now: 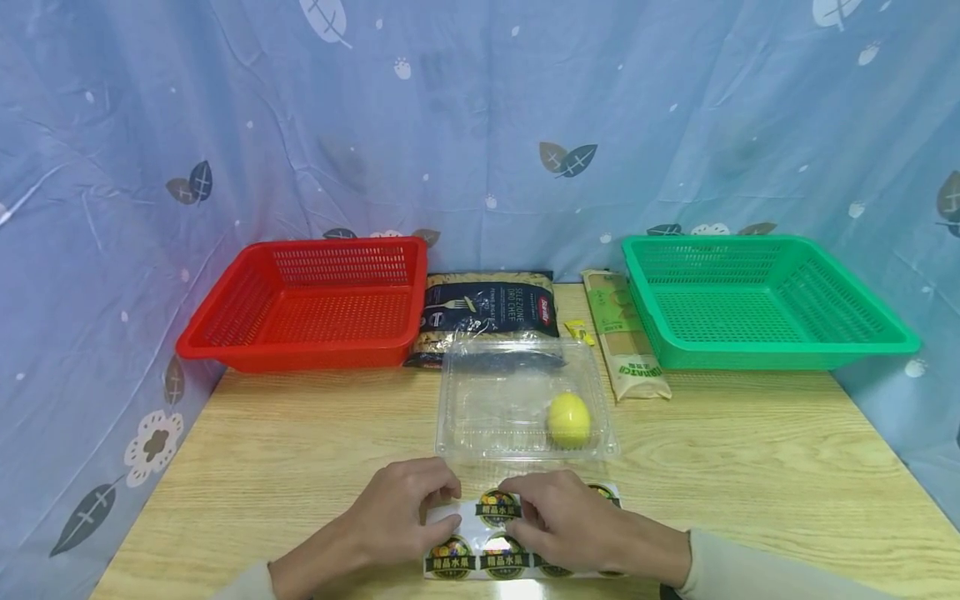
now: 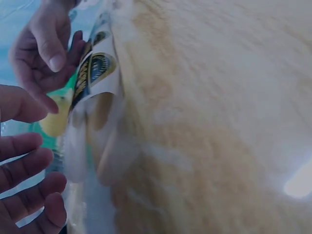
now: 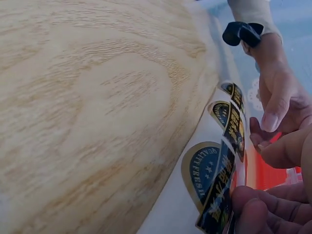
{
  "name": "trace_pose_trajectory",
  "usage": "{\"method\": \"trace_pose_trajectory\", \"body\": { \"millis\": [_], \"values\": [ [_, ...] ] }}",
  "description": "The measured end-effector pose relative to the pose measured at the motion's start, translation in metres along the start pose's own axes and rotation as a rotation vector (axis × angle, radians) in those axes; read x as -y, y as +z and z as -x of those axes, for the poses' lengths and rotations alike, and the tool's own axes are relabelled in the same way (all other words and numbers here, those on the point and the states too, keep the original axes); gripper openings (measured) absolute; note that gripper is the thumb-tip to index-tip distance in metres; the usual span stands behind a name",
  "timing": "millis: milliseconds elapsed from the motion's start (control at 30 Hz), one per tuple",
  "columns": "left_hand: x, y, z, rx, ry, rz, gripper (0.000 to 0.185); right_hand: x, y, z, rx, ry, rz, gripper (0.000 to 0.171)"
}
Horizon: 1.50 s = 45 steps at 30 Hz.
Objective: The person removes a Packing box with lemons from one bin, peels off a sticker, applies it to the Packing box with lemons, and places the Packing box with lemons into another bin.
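Observation:
A white sheet of round fruit stickers (image 1: 472,525), black and gold with Chinese lettering, lies at the table's front edge. Over its left end is my left hand (image 1: 401,512), thumb and fingers apart with nothing between them. My right hand (image 1: 562,521) is over the middle, fingertips beside an upper-row sticker (image 1: 497,508), covering others. Its thumb and fingers also stand apart. In the right wrist view, the right fingers (image 3: 273,209) are close against a sticker (image 3: 207,180); whether they touch it I cannot tell. The left wrist view shows a blank stretch of sheet (image 2: 105,131).
Behind the sheet, a clear plastic box (image 1: 495,408) contains a yellow round fruit (image 1: 568,421). Farther back are a pasta bag (image 1: 487,304), a small yellow packet (image 1: 579,332) and a long noodle packet (image 1: 622,333), between a red basket (image 1: 300,354) and a green basket (image 1: 750,358).

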<state>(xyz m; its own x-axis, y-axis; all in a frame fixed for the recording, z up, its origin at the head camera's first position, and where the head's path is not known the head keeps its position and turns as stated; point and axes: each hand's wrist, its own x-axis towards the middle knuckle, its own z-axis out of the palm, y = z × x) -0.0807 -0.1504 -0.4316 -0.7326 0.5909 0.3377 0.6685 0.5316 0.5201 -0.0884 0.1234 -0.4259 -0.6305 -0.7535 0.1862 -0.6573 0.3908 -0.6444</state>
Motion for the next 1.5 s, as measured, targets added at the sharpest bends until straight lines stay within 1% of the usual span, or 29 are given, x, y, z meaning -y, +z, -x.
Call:
{"method": "trace_pose_trajectory", "body": {
  "millis": [67, 133, 200, 300, 467, 600, 667, 800, 933, 1033, 1233, 1333, 1500],
  "values": [
    [0.001, 0.001, 0.001, 0.003, 0.003, -0.011, 0.021, 0.000, 0.002, 0.000, -0.004, 0.007, 0.012, 0.034],
    [0.002, 0.003, 0.003, 0.021, -0.003, -0.011, 0.022, 0.000, 0.004, -0.002, 0.000, 0.009, 0.015, 0.028],
    [0.003, 0.004, 0.003, 0.051, -0.014, -0.020, 0.022, 0.000, 0.006, -0.004, 0.008, 0.009, 0.023, 0.020],
    [0.006, 0.006, 0.001, 0.115, -0.035, -0.045, 0.021, -0.001, 0.010, -0.008, 0.032, 0.022, 0.039, 0.012],
    [0.012, 0.009, -0.003, 0.199, -0.046, -0.084, 0.019, -0.002, 0.014, -0.012, 0.051, 0.059, 0.087, 0.013],
    [0.014, 0.007, -0.005, 0.232, -0.043, -0.076, 0.019, -0.002, 0.016, -0.012, 0.036, 0.075, 0.103, 0.017],
    [0.014, 0.007, -0.006, 0.243, -0.046, -0.066, 0.019, -0.002, 0.016, -0.012, 0.024, 0.081, 0.094, 0.015],
    [0.014, 0.005, -0.007, 0.258, -0.049, -0.061, 0.019, -0.003, 0.017, -0.010, -0.004, 0.090, 0.062, 0.011],
    [0.013, 0.005, -0.007, 0.268, -0.052, -0.060, 0.018, -0.003, 0.017, -0.008, -0.021, 0.107, 0.015, 0.024],
    [0.013, 0.004, -0.006, 0.272, -0.056, -0.051, 0.018, -0.002, 0.018, -0.007, -0.039, 0.116, -0.009, 0.027],
    [0.014, 0.006, -0.004, 0.258, -0.053, -0.052, 0.018, -0.003, 0.022, -0.006, -0.091, 0.090, 0.016, 0.022],
    [0.014, 0.007, -0.003, 0.248, -0.051, -0.056, 0.018, -0.003, 0.023, -0.005, -0.096, 0.069, 0.017, 0.018],
    [0.014, 0.007, -0.004, 0.240, -0.043, -0.071, 0.018, -0.003, 0.023, -0.005, -0.104, 0.039, -0.014, 0.007]
  ]
}}
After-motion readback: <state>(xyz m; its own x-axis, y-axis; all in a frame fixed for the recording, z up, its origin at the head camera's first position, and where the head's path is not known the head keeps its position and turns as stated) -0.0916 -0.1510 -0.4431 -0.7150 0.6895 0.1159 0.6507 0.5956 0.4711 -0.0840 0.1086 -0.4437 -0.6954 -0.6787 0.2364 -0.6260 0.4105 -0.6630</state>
